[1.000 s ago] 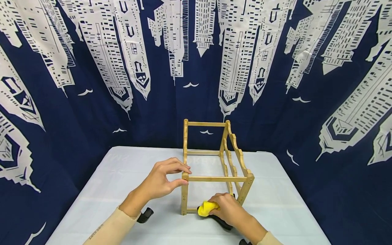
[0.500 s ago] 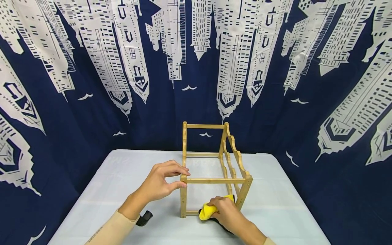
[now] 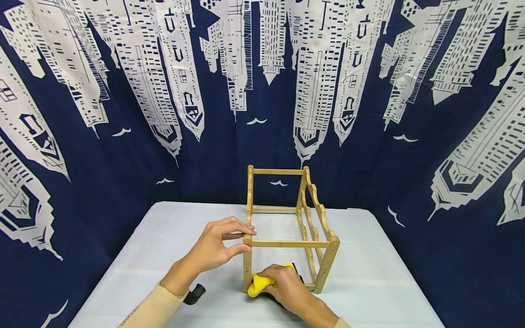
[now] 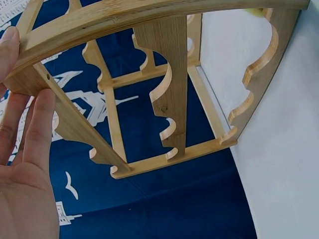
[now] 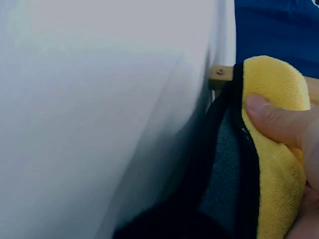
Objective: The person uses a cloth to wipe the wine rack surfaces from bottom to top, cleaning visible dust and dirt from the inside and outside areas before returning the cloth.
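Note:
A light wooden rack (image 3: 291,244) with scalloped side bars stands on the white-covered table. At its near left top corner, my left hand (image 3: 215,243) holds the post between thumb and fingers; the left wrist view shows fingertips against the wood of the rack (image 4: 172,84). A yellow cloth (image 3: 259,284) with a dark grey side and black edging is bunched in my right hand (image 3: 285,291). It lies at the low front rail, close to the left front leg. In the right wrist view, my thumb presses on the yellow side of the cloth (image 5: 276,82), which covers part of the rail.
The white tabletop (image 3: 176,255) stretches around the rack. Behind and beside it hangs a navy curtain (image 3: 213,168) with white city buildings. A black strap (image 3: 194,294) sits at my left wrist.
My right hand has slid left with the cloth along the low front rail, toward the left front leg. The left hand keeps its hold on the corner.

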Demonstrator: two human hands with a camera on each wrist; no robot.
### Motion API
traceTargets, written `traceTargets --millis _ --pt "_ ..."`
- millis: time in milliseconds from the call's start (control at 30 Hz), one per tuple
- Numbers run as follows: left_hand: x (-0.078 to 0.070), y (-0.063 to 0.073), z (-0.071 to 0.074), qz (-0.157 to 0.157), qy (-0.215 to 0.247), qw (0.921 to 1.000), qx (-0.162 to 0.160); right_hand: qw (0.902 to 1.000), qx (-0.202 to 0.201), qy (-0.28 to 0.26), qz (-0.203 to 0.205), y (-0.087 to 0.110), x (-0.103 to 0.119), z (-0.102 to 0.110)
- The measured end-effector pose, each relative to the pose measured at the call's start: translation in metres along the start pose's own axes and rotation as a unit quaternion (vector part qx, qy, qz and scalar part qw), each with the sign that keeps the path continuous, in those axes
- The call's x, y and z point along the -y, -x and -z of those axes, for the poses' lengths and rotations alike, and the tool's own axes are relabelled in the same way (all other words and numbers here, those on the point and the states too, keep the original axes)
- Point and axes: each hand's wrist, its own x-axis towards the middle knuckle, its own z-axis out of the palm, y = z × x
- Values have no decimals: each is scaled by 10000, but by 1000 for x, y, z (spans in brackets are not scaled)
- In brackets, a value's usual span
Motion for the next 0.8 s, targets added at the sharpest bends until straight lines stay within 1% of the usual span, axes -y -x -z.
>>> traceTargets --millis 67,133,267,333,467,533,600,700,800 --pt "1 1 0 8 16 10000 21 9992 -352 -77 165 3 -2 5" --pt "1 1 1 6 21 10000 50 9961 -803 -40 356 6 -1 12" --pt "3 3 0 -1 71 9999 96 9824 -1672 88 828 11 5 34" --pt "4 4 0 -12 118 9999 88 9762 -1905 95 1035 12 11 47" --pt "5 4 0 -110 173 9998 54 9686 -2104 65 1325 13 22 73" --pt "5 4 0 -173 143 9997 42 9631 -2227 163 1504 12 27 85" --pt "5 4 0 -199 119 9997 36 9539 -2444 249 1724 10 32 95" --pt "4 5 2 -183 84 9998 12 9353 -2889 439 1997 3 42 111" --pt "4 5 4 -154 89 9998 -14 9190 -3311 592 2056 -7 56 132"
